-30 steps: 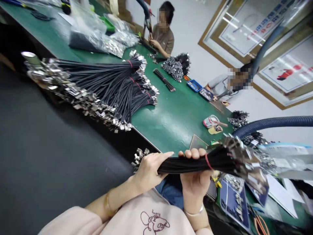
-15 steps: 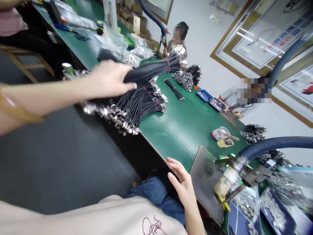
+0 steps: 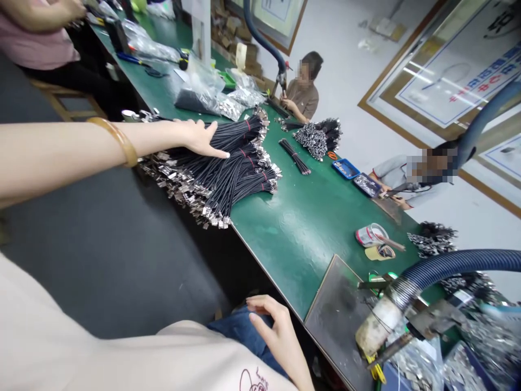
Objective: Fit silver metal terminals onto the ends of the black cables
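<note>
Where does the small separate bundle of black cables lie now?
In the head view, slightly above and right of centre, the small bundle lies on the green table, between the large cable pile and the blue tray.

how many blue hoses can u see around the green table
3: a near hose at lower right, a second hose by the person in grey, and a third hose by the person in brown. More could be hidden.

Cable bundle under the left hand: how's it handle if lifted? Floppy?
The cable bundle may sag a bit: its black cables are long and thin. The red tie near one end should keep that end together. Metal ends crowd the neighbouring bundle, so they might snag.
</note>
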The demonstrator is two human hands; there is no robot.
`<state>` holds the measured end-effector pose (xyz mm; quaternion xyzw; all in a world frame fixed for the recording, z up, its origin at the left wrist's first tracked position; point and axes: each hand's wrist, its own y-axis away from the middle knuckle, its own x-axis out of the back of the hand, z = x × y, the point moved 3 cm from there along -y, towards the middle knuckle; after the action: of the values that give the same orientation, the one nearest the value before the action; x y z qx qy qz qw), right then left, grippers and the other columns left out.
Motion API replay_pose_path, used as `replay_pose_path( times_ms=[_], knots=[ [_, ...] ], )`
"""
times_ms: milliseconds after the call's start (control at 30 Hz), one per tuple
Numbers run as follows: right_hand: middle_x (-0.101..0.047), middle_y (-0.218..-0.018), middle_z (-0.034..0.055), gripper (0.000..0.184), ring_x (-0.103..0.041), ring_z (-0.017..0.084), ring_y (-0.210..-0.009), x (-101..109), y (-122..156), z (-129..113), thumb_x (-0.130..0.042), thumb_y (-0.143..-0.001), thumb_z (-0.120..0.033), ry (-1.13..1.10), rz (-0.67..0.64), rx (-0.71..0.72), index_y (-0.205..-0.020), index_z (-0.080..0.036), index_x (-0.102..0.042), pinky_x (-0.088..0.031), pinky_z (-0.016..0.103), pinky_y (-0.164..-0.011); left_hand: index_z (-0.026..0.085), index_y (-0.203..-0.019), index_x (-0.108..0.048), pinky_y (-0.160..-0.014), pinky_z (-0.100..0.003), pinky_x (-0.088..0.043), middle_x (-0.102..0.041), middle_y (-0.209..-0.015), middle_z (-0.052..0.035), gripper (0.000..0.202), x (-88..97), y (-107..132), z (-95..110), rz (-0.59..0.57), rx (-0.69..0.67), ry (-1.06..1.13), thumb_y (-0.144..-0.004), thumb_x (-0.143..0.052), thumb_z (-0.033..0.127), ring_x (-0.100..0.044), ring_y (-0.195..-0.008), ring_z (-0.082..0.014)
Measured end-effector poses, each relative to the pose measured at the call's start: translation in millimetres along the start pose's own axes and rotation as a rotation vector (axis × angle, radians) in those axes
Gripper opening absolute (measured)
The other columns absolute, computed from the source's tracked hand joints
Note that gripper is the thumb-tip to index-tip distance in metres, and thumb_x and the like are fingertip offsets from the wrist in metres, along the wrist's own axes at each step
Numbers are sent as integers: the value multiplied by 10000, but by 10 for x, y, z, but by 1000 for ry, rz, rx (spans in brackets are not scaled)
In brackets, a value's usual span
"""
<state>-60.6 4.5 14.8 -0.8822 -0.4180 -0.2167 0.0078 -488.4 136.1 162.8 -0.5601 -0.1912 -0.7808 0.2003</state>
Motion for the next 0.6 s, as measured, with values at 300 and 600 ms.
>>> replay_pose_path(
  times_ms=[300,600],
  knots=[
    [-628,-1374,96,352,-568,234,-1326,242,81,393,-527,-972,-272,525,595,181,-1321,-253,-574,-474,463,-1111,113,-1553,-288,-1198,-630,-83,-419,-1501,-138,878,-33,-516,1387,151,-594,-107,-876,-582,588,-221,-1473,-427],
    [-191,-1645,164,872,-312,381,-1497,237,-100,658,-611,-888,-496,1077,429,-90,-1584,-252,-146,-381,655,-1124,66,-1377,-561,-1190,-627,-143,-565,-1417,-232,501,-1333,-1402,2861,80,-531,-170,-895,-436,122,-403,-1413,-354]
  ],
)
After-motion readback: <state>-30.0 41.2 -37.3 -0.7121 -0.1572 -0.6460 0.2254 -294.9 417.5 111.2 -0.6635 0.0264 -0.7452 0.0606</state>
